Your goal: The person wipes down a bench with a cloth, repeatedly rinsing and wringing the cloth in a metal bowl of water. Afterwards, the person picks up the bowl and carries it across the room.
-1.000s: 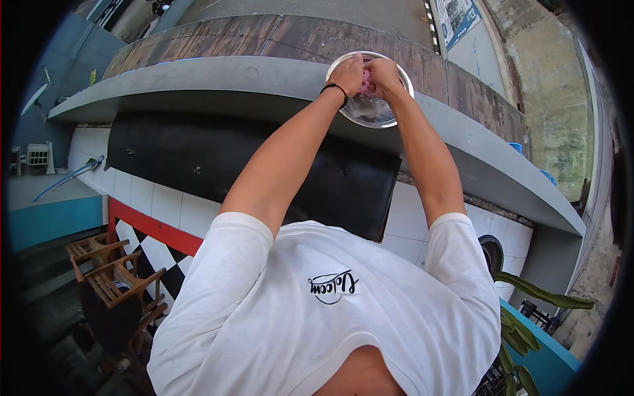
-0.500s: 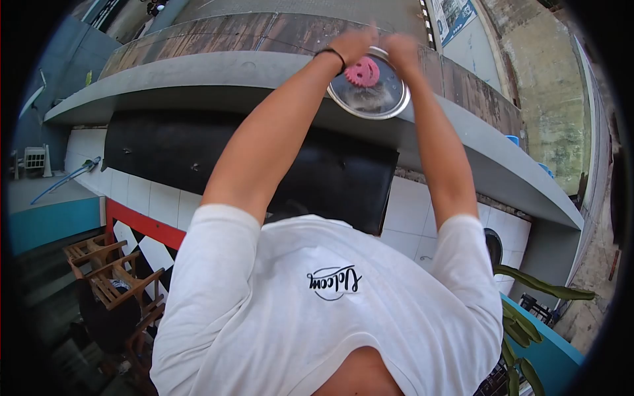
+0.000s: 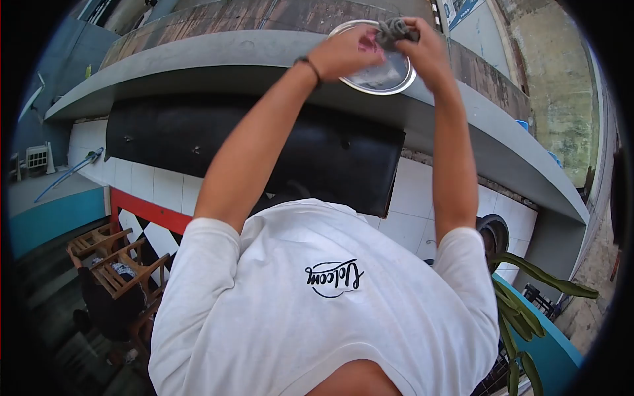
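A round metal-rimmed basin (image 3: 380,89) is at the top middle, on the grey ledge, with what looks like water inside. My left hand (image 3: 342,54), with a dark band at the wrist, reaches over it. Its bent fingers close around a pink round perforated piece (image 3: 367,43), which they partly cover. My right hand (image 3: 426,51) grips a bunched grey cloth (image 3: 393,32) over the basin's far right side. The two hands are close together.
The curved grey ledge (image 3: 218,49) runs across the front. Below it are a black board (image 3: 231,135) and white tiles (image 3: 413,198). Wooden stools (image 3: 125,270) stand at lower left, a cactus (image 3: 548,274) at right, and a dark round tub (image 3: 495,234) near my right arm.
Both hands were blurred at the basin's far edge. The grey cloth now shows bunched in my right hand, and my left hand has come over the pink piece. The view has shifted slightly.
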`<state>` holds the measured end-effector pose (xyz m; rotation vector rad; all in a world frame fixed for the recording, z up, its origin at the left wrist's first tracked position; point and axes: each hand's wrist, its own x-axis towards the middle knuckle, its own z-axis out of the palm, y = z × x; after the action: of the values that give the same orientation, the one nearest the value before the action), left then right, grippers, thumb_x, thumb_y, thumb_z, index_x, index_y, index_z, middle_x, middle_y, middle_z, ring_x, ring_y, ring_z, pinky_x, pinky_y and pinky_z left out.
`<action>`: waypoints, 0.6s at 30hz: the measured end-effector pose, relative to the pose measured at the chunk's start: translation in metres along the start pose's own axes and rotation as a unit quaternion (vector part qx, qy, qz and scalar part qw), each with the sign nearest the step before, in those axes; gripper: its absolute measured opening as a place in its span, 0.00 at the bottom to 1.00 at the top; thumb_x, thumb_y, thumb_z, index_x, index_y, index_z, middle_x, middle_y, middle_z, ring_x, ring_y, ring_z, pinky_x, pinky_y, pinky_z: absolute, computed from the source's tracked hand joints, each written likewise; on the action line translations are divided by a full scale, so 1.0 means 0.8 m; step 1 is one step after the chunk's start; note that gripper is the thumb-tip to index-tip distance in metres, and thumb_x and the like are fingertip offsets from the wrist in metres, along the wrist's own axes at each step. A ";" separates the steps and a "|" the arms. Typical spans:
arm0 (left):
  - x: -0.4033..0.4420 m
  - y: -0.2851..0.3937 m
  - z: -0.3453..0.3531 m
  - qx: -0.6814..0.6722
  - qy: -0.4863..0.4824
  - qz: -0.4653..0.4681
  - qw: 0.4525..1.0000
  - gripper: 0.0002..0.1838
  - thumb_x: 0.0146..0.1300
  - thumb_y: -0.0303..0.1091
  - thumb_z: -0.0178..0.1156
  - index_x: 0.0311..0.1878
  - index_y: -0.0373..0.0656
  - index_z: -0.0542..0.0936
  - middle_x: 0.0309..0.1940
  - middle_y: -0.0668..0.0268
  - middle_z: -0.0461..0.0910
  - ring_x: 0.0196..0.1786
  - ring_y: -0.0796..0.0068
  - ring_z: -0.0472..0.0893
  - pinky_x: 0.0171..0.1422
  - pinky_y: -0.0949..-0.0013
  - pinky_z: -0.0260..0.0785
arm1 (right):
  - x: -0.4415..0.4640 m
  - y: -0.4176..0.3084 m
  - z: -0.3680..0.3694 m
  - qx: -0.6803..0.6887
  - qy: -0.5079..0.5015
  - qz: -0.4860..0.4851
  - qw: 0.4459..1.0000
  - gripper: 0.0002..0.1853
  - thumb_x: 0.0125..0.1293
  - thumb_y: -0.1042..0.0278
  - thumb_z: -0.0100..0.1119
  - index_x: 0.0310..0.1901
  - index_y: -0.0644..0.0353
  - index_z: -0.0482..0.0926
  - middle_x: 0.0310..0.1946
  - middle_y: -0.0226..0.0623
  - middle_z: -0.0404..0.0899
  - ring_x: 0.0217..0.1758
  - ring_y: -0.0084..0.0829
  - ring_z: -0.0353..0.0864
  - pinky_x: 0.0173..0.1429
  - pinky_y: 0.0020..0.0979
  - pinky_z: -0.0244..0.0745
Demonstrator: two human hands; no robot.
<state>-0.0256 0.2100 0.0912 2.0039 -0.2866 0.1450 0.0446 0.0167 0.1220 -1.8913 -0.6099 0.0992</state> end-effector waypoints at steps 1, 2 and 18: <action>-0.030 0.016 0.008 0.023 -0.021 -0.048 0.998 0.25 0.62 0.45 0.67 0.57 0.37 0.79 0.42 0.64 0.84 0.44 0.75 0.80 0.52 0.70 0.72 | -0.036 -0.013 0.014 0.086 -0.009 0.040 0.995 0.21 0.55 0.73 0.66 0.52 0.64 0.76 0.42 0.38 0.81 0.46 0.25 0.79 0.47 0.28 0.75; -0.059 0.033 0.014 0.048 -0.045 -0.093 0.994 0.23 0.63 0.45 0.67 0.54 0.38 0.80 0.37 0.66 0.84 0.40 0.78 0.80 0.48 0.70 0.72 | -0.069 -0.019 0.023 0.172 -0.014 0.080 0.982 0.22 0.55 0.74 0.68 0.52 0.63 0.76 0.43 0.37 0.81 0.46 0.24 0.79 0.47 0.28 0.75; -0.404 -0.149 0.077 -0.162 0.012 -0.550 0.819 0.23 0.69 0.36 0.59 0.65 0.44 0.69 0.38 0.66 0.78 0.36 0.79 0.76 0.43 0.75 0.70 | -0.403 0.366 0.084 -0.028 0.254 0.413 0.874 0.16 0.67 0.73 0.56 0.56 0.62 0.73 0.52 0.47 0.78 0.51 0.46 0.82 0.60 0.39 0.74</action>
<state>-0.3070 0.2483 -0.1133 1.5433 0.8315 -0.5776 -0.1507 -0.1538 -0.2349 -2.0028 0.5825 0.1256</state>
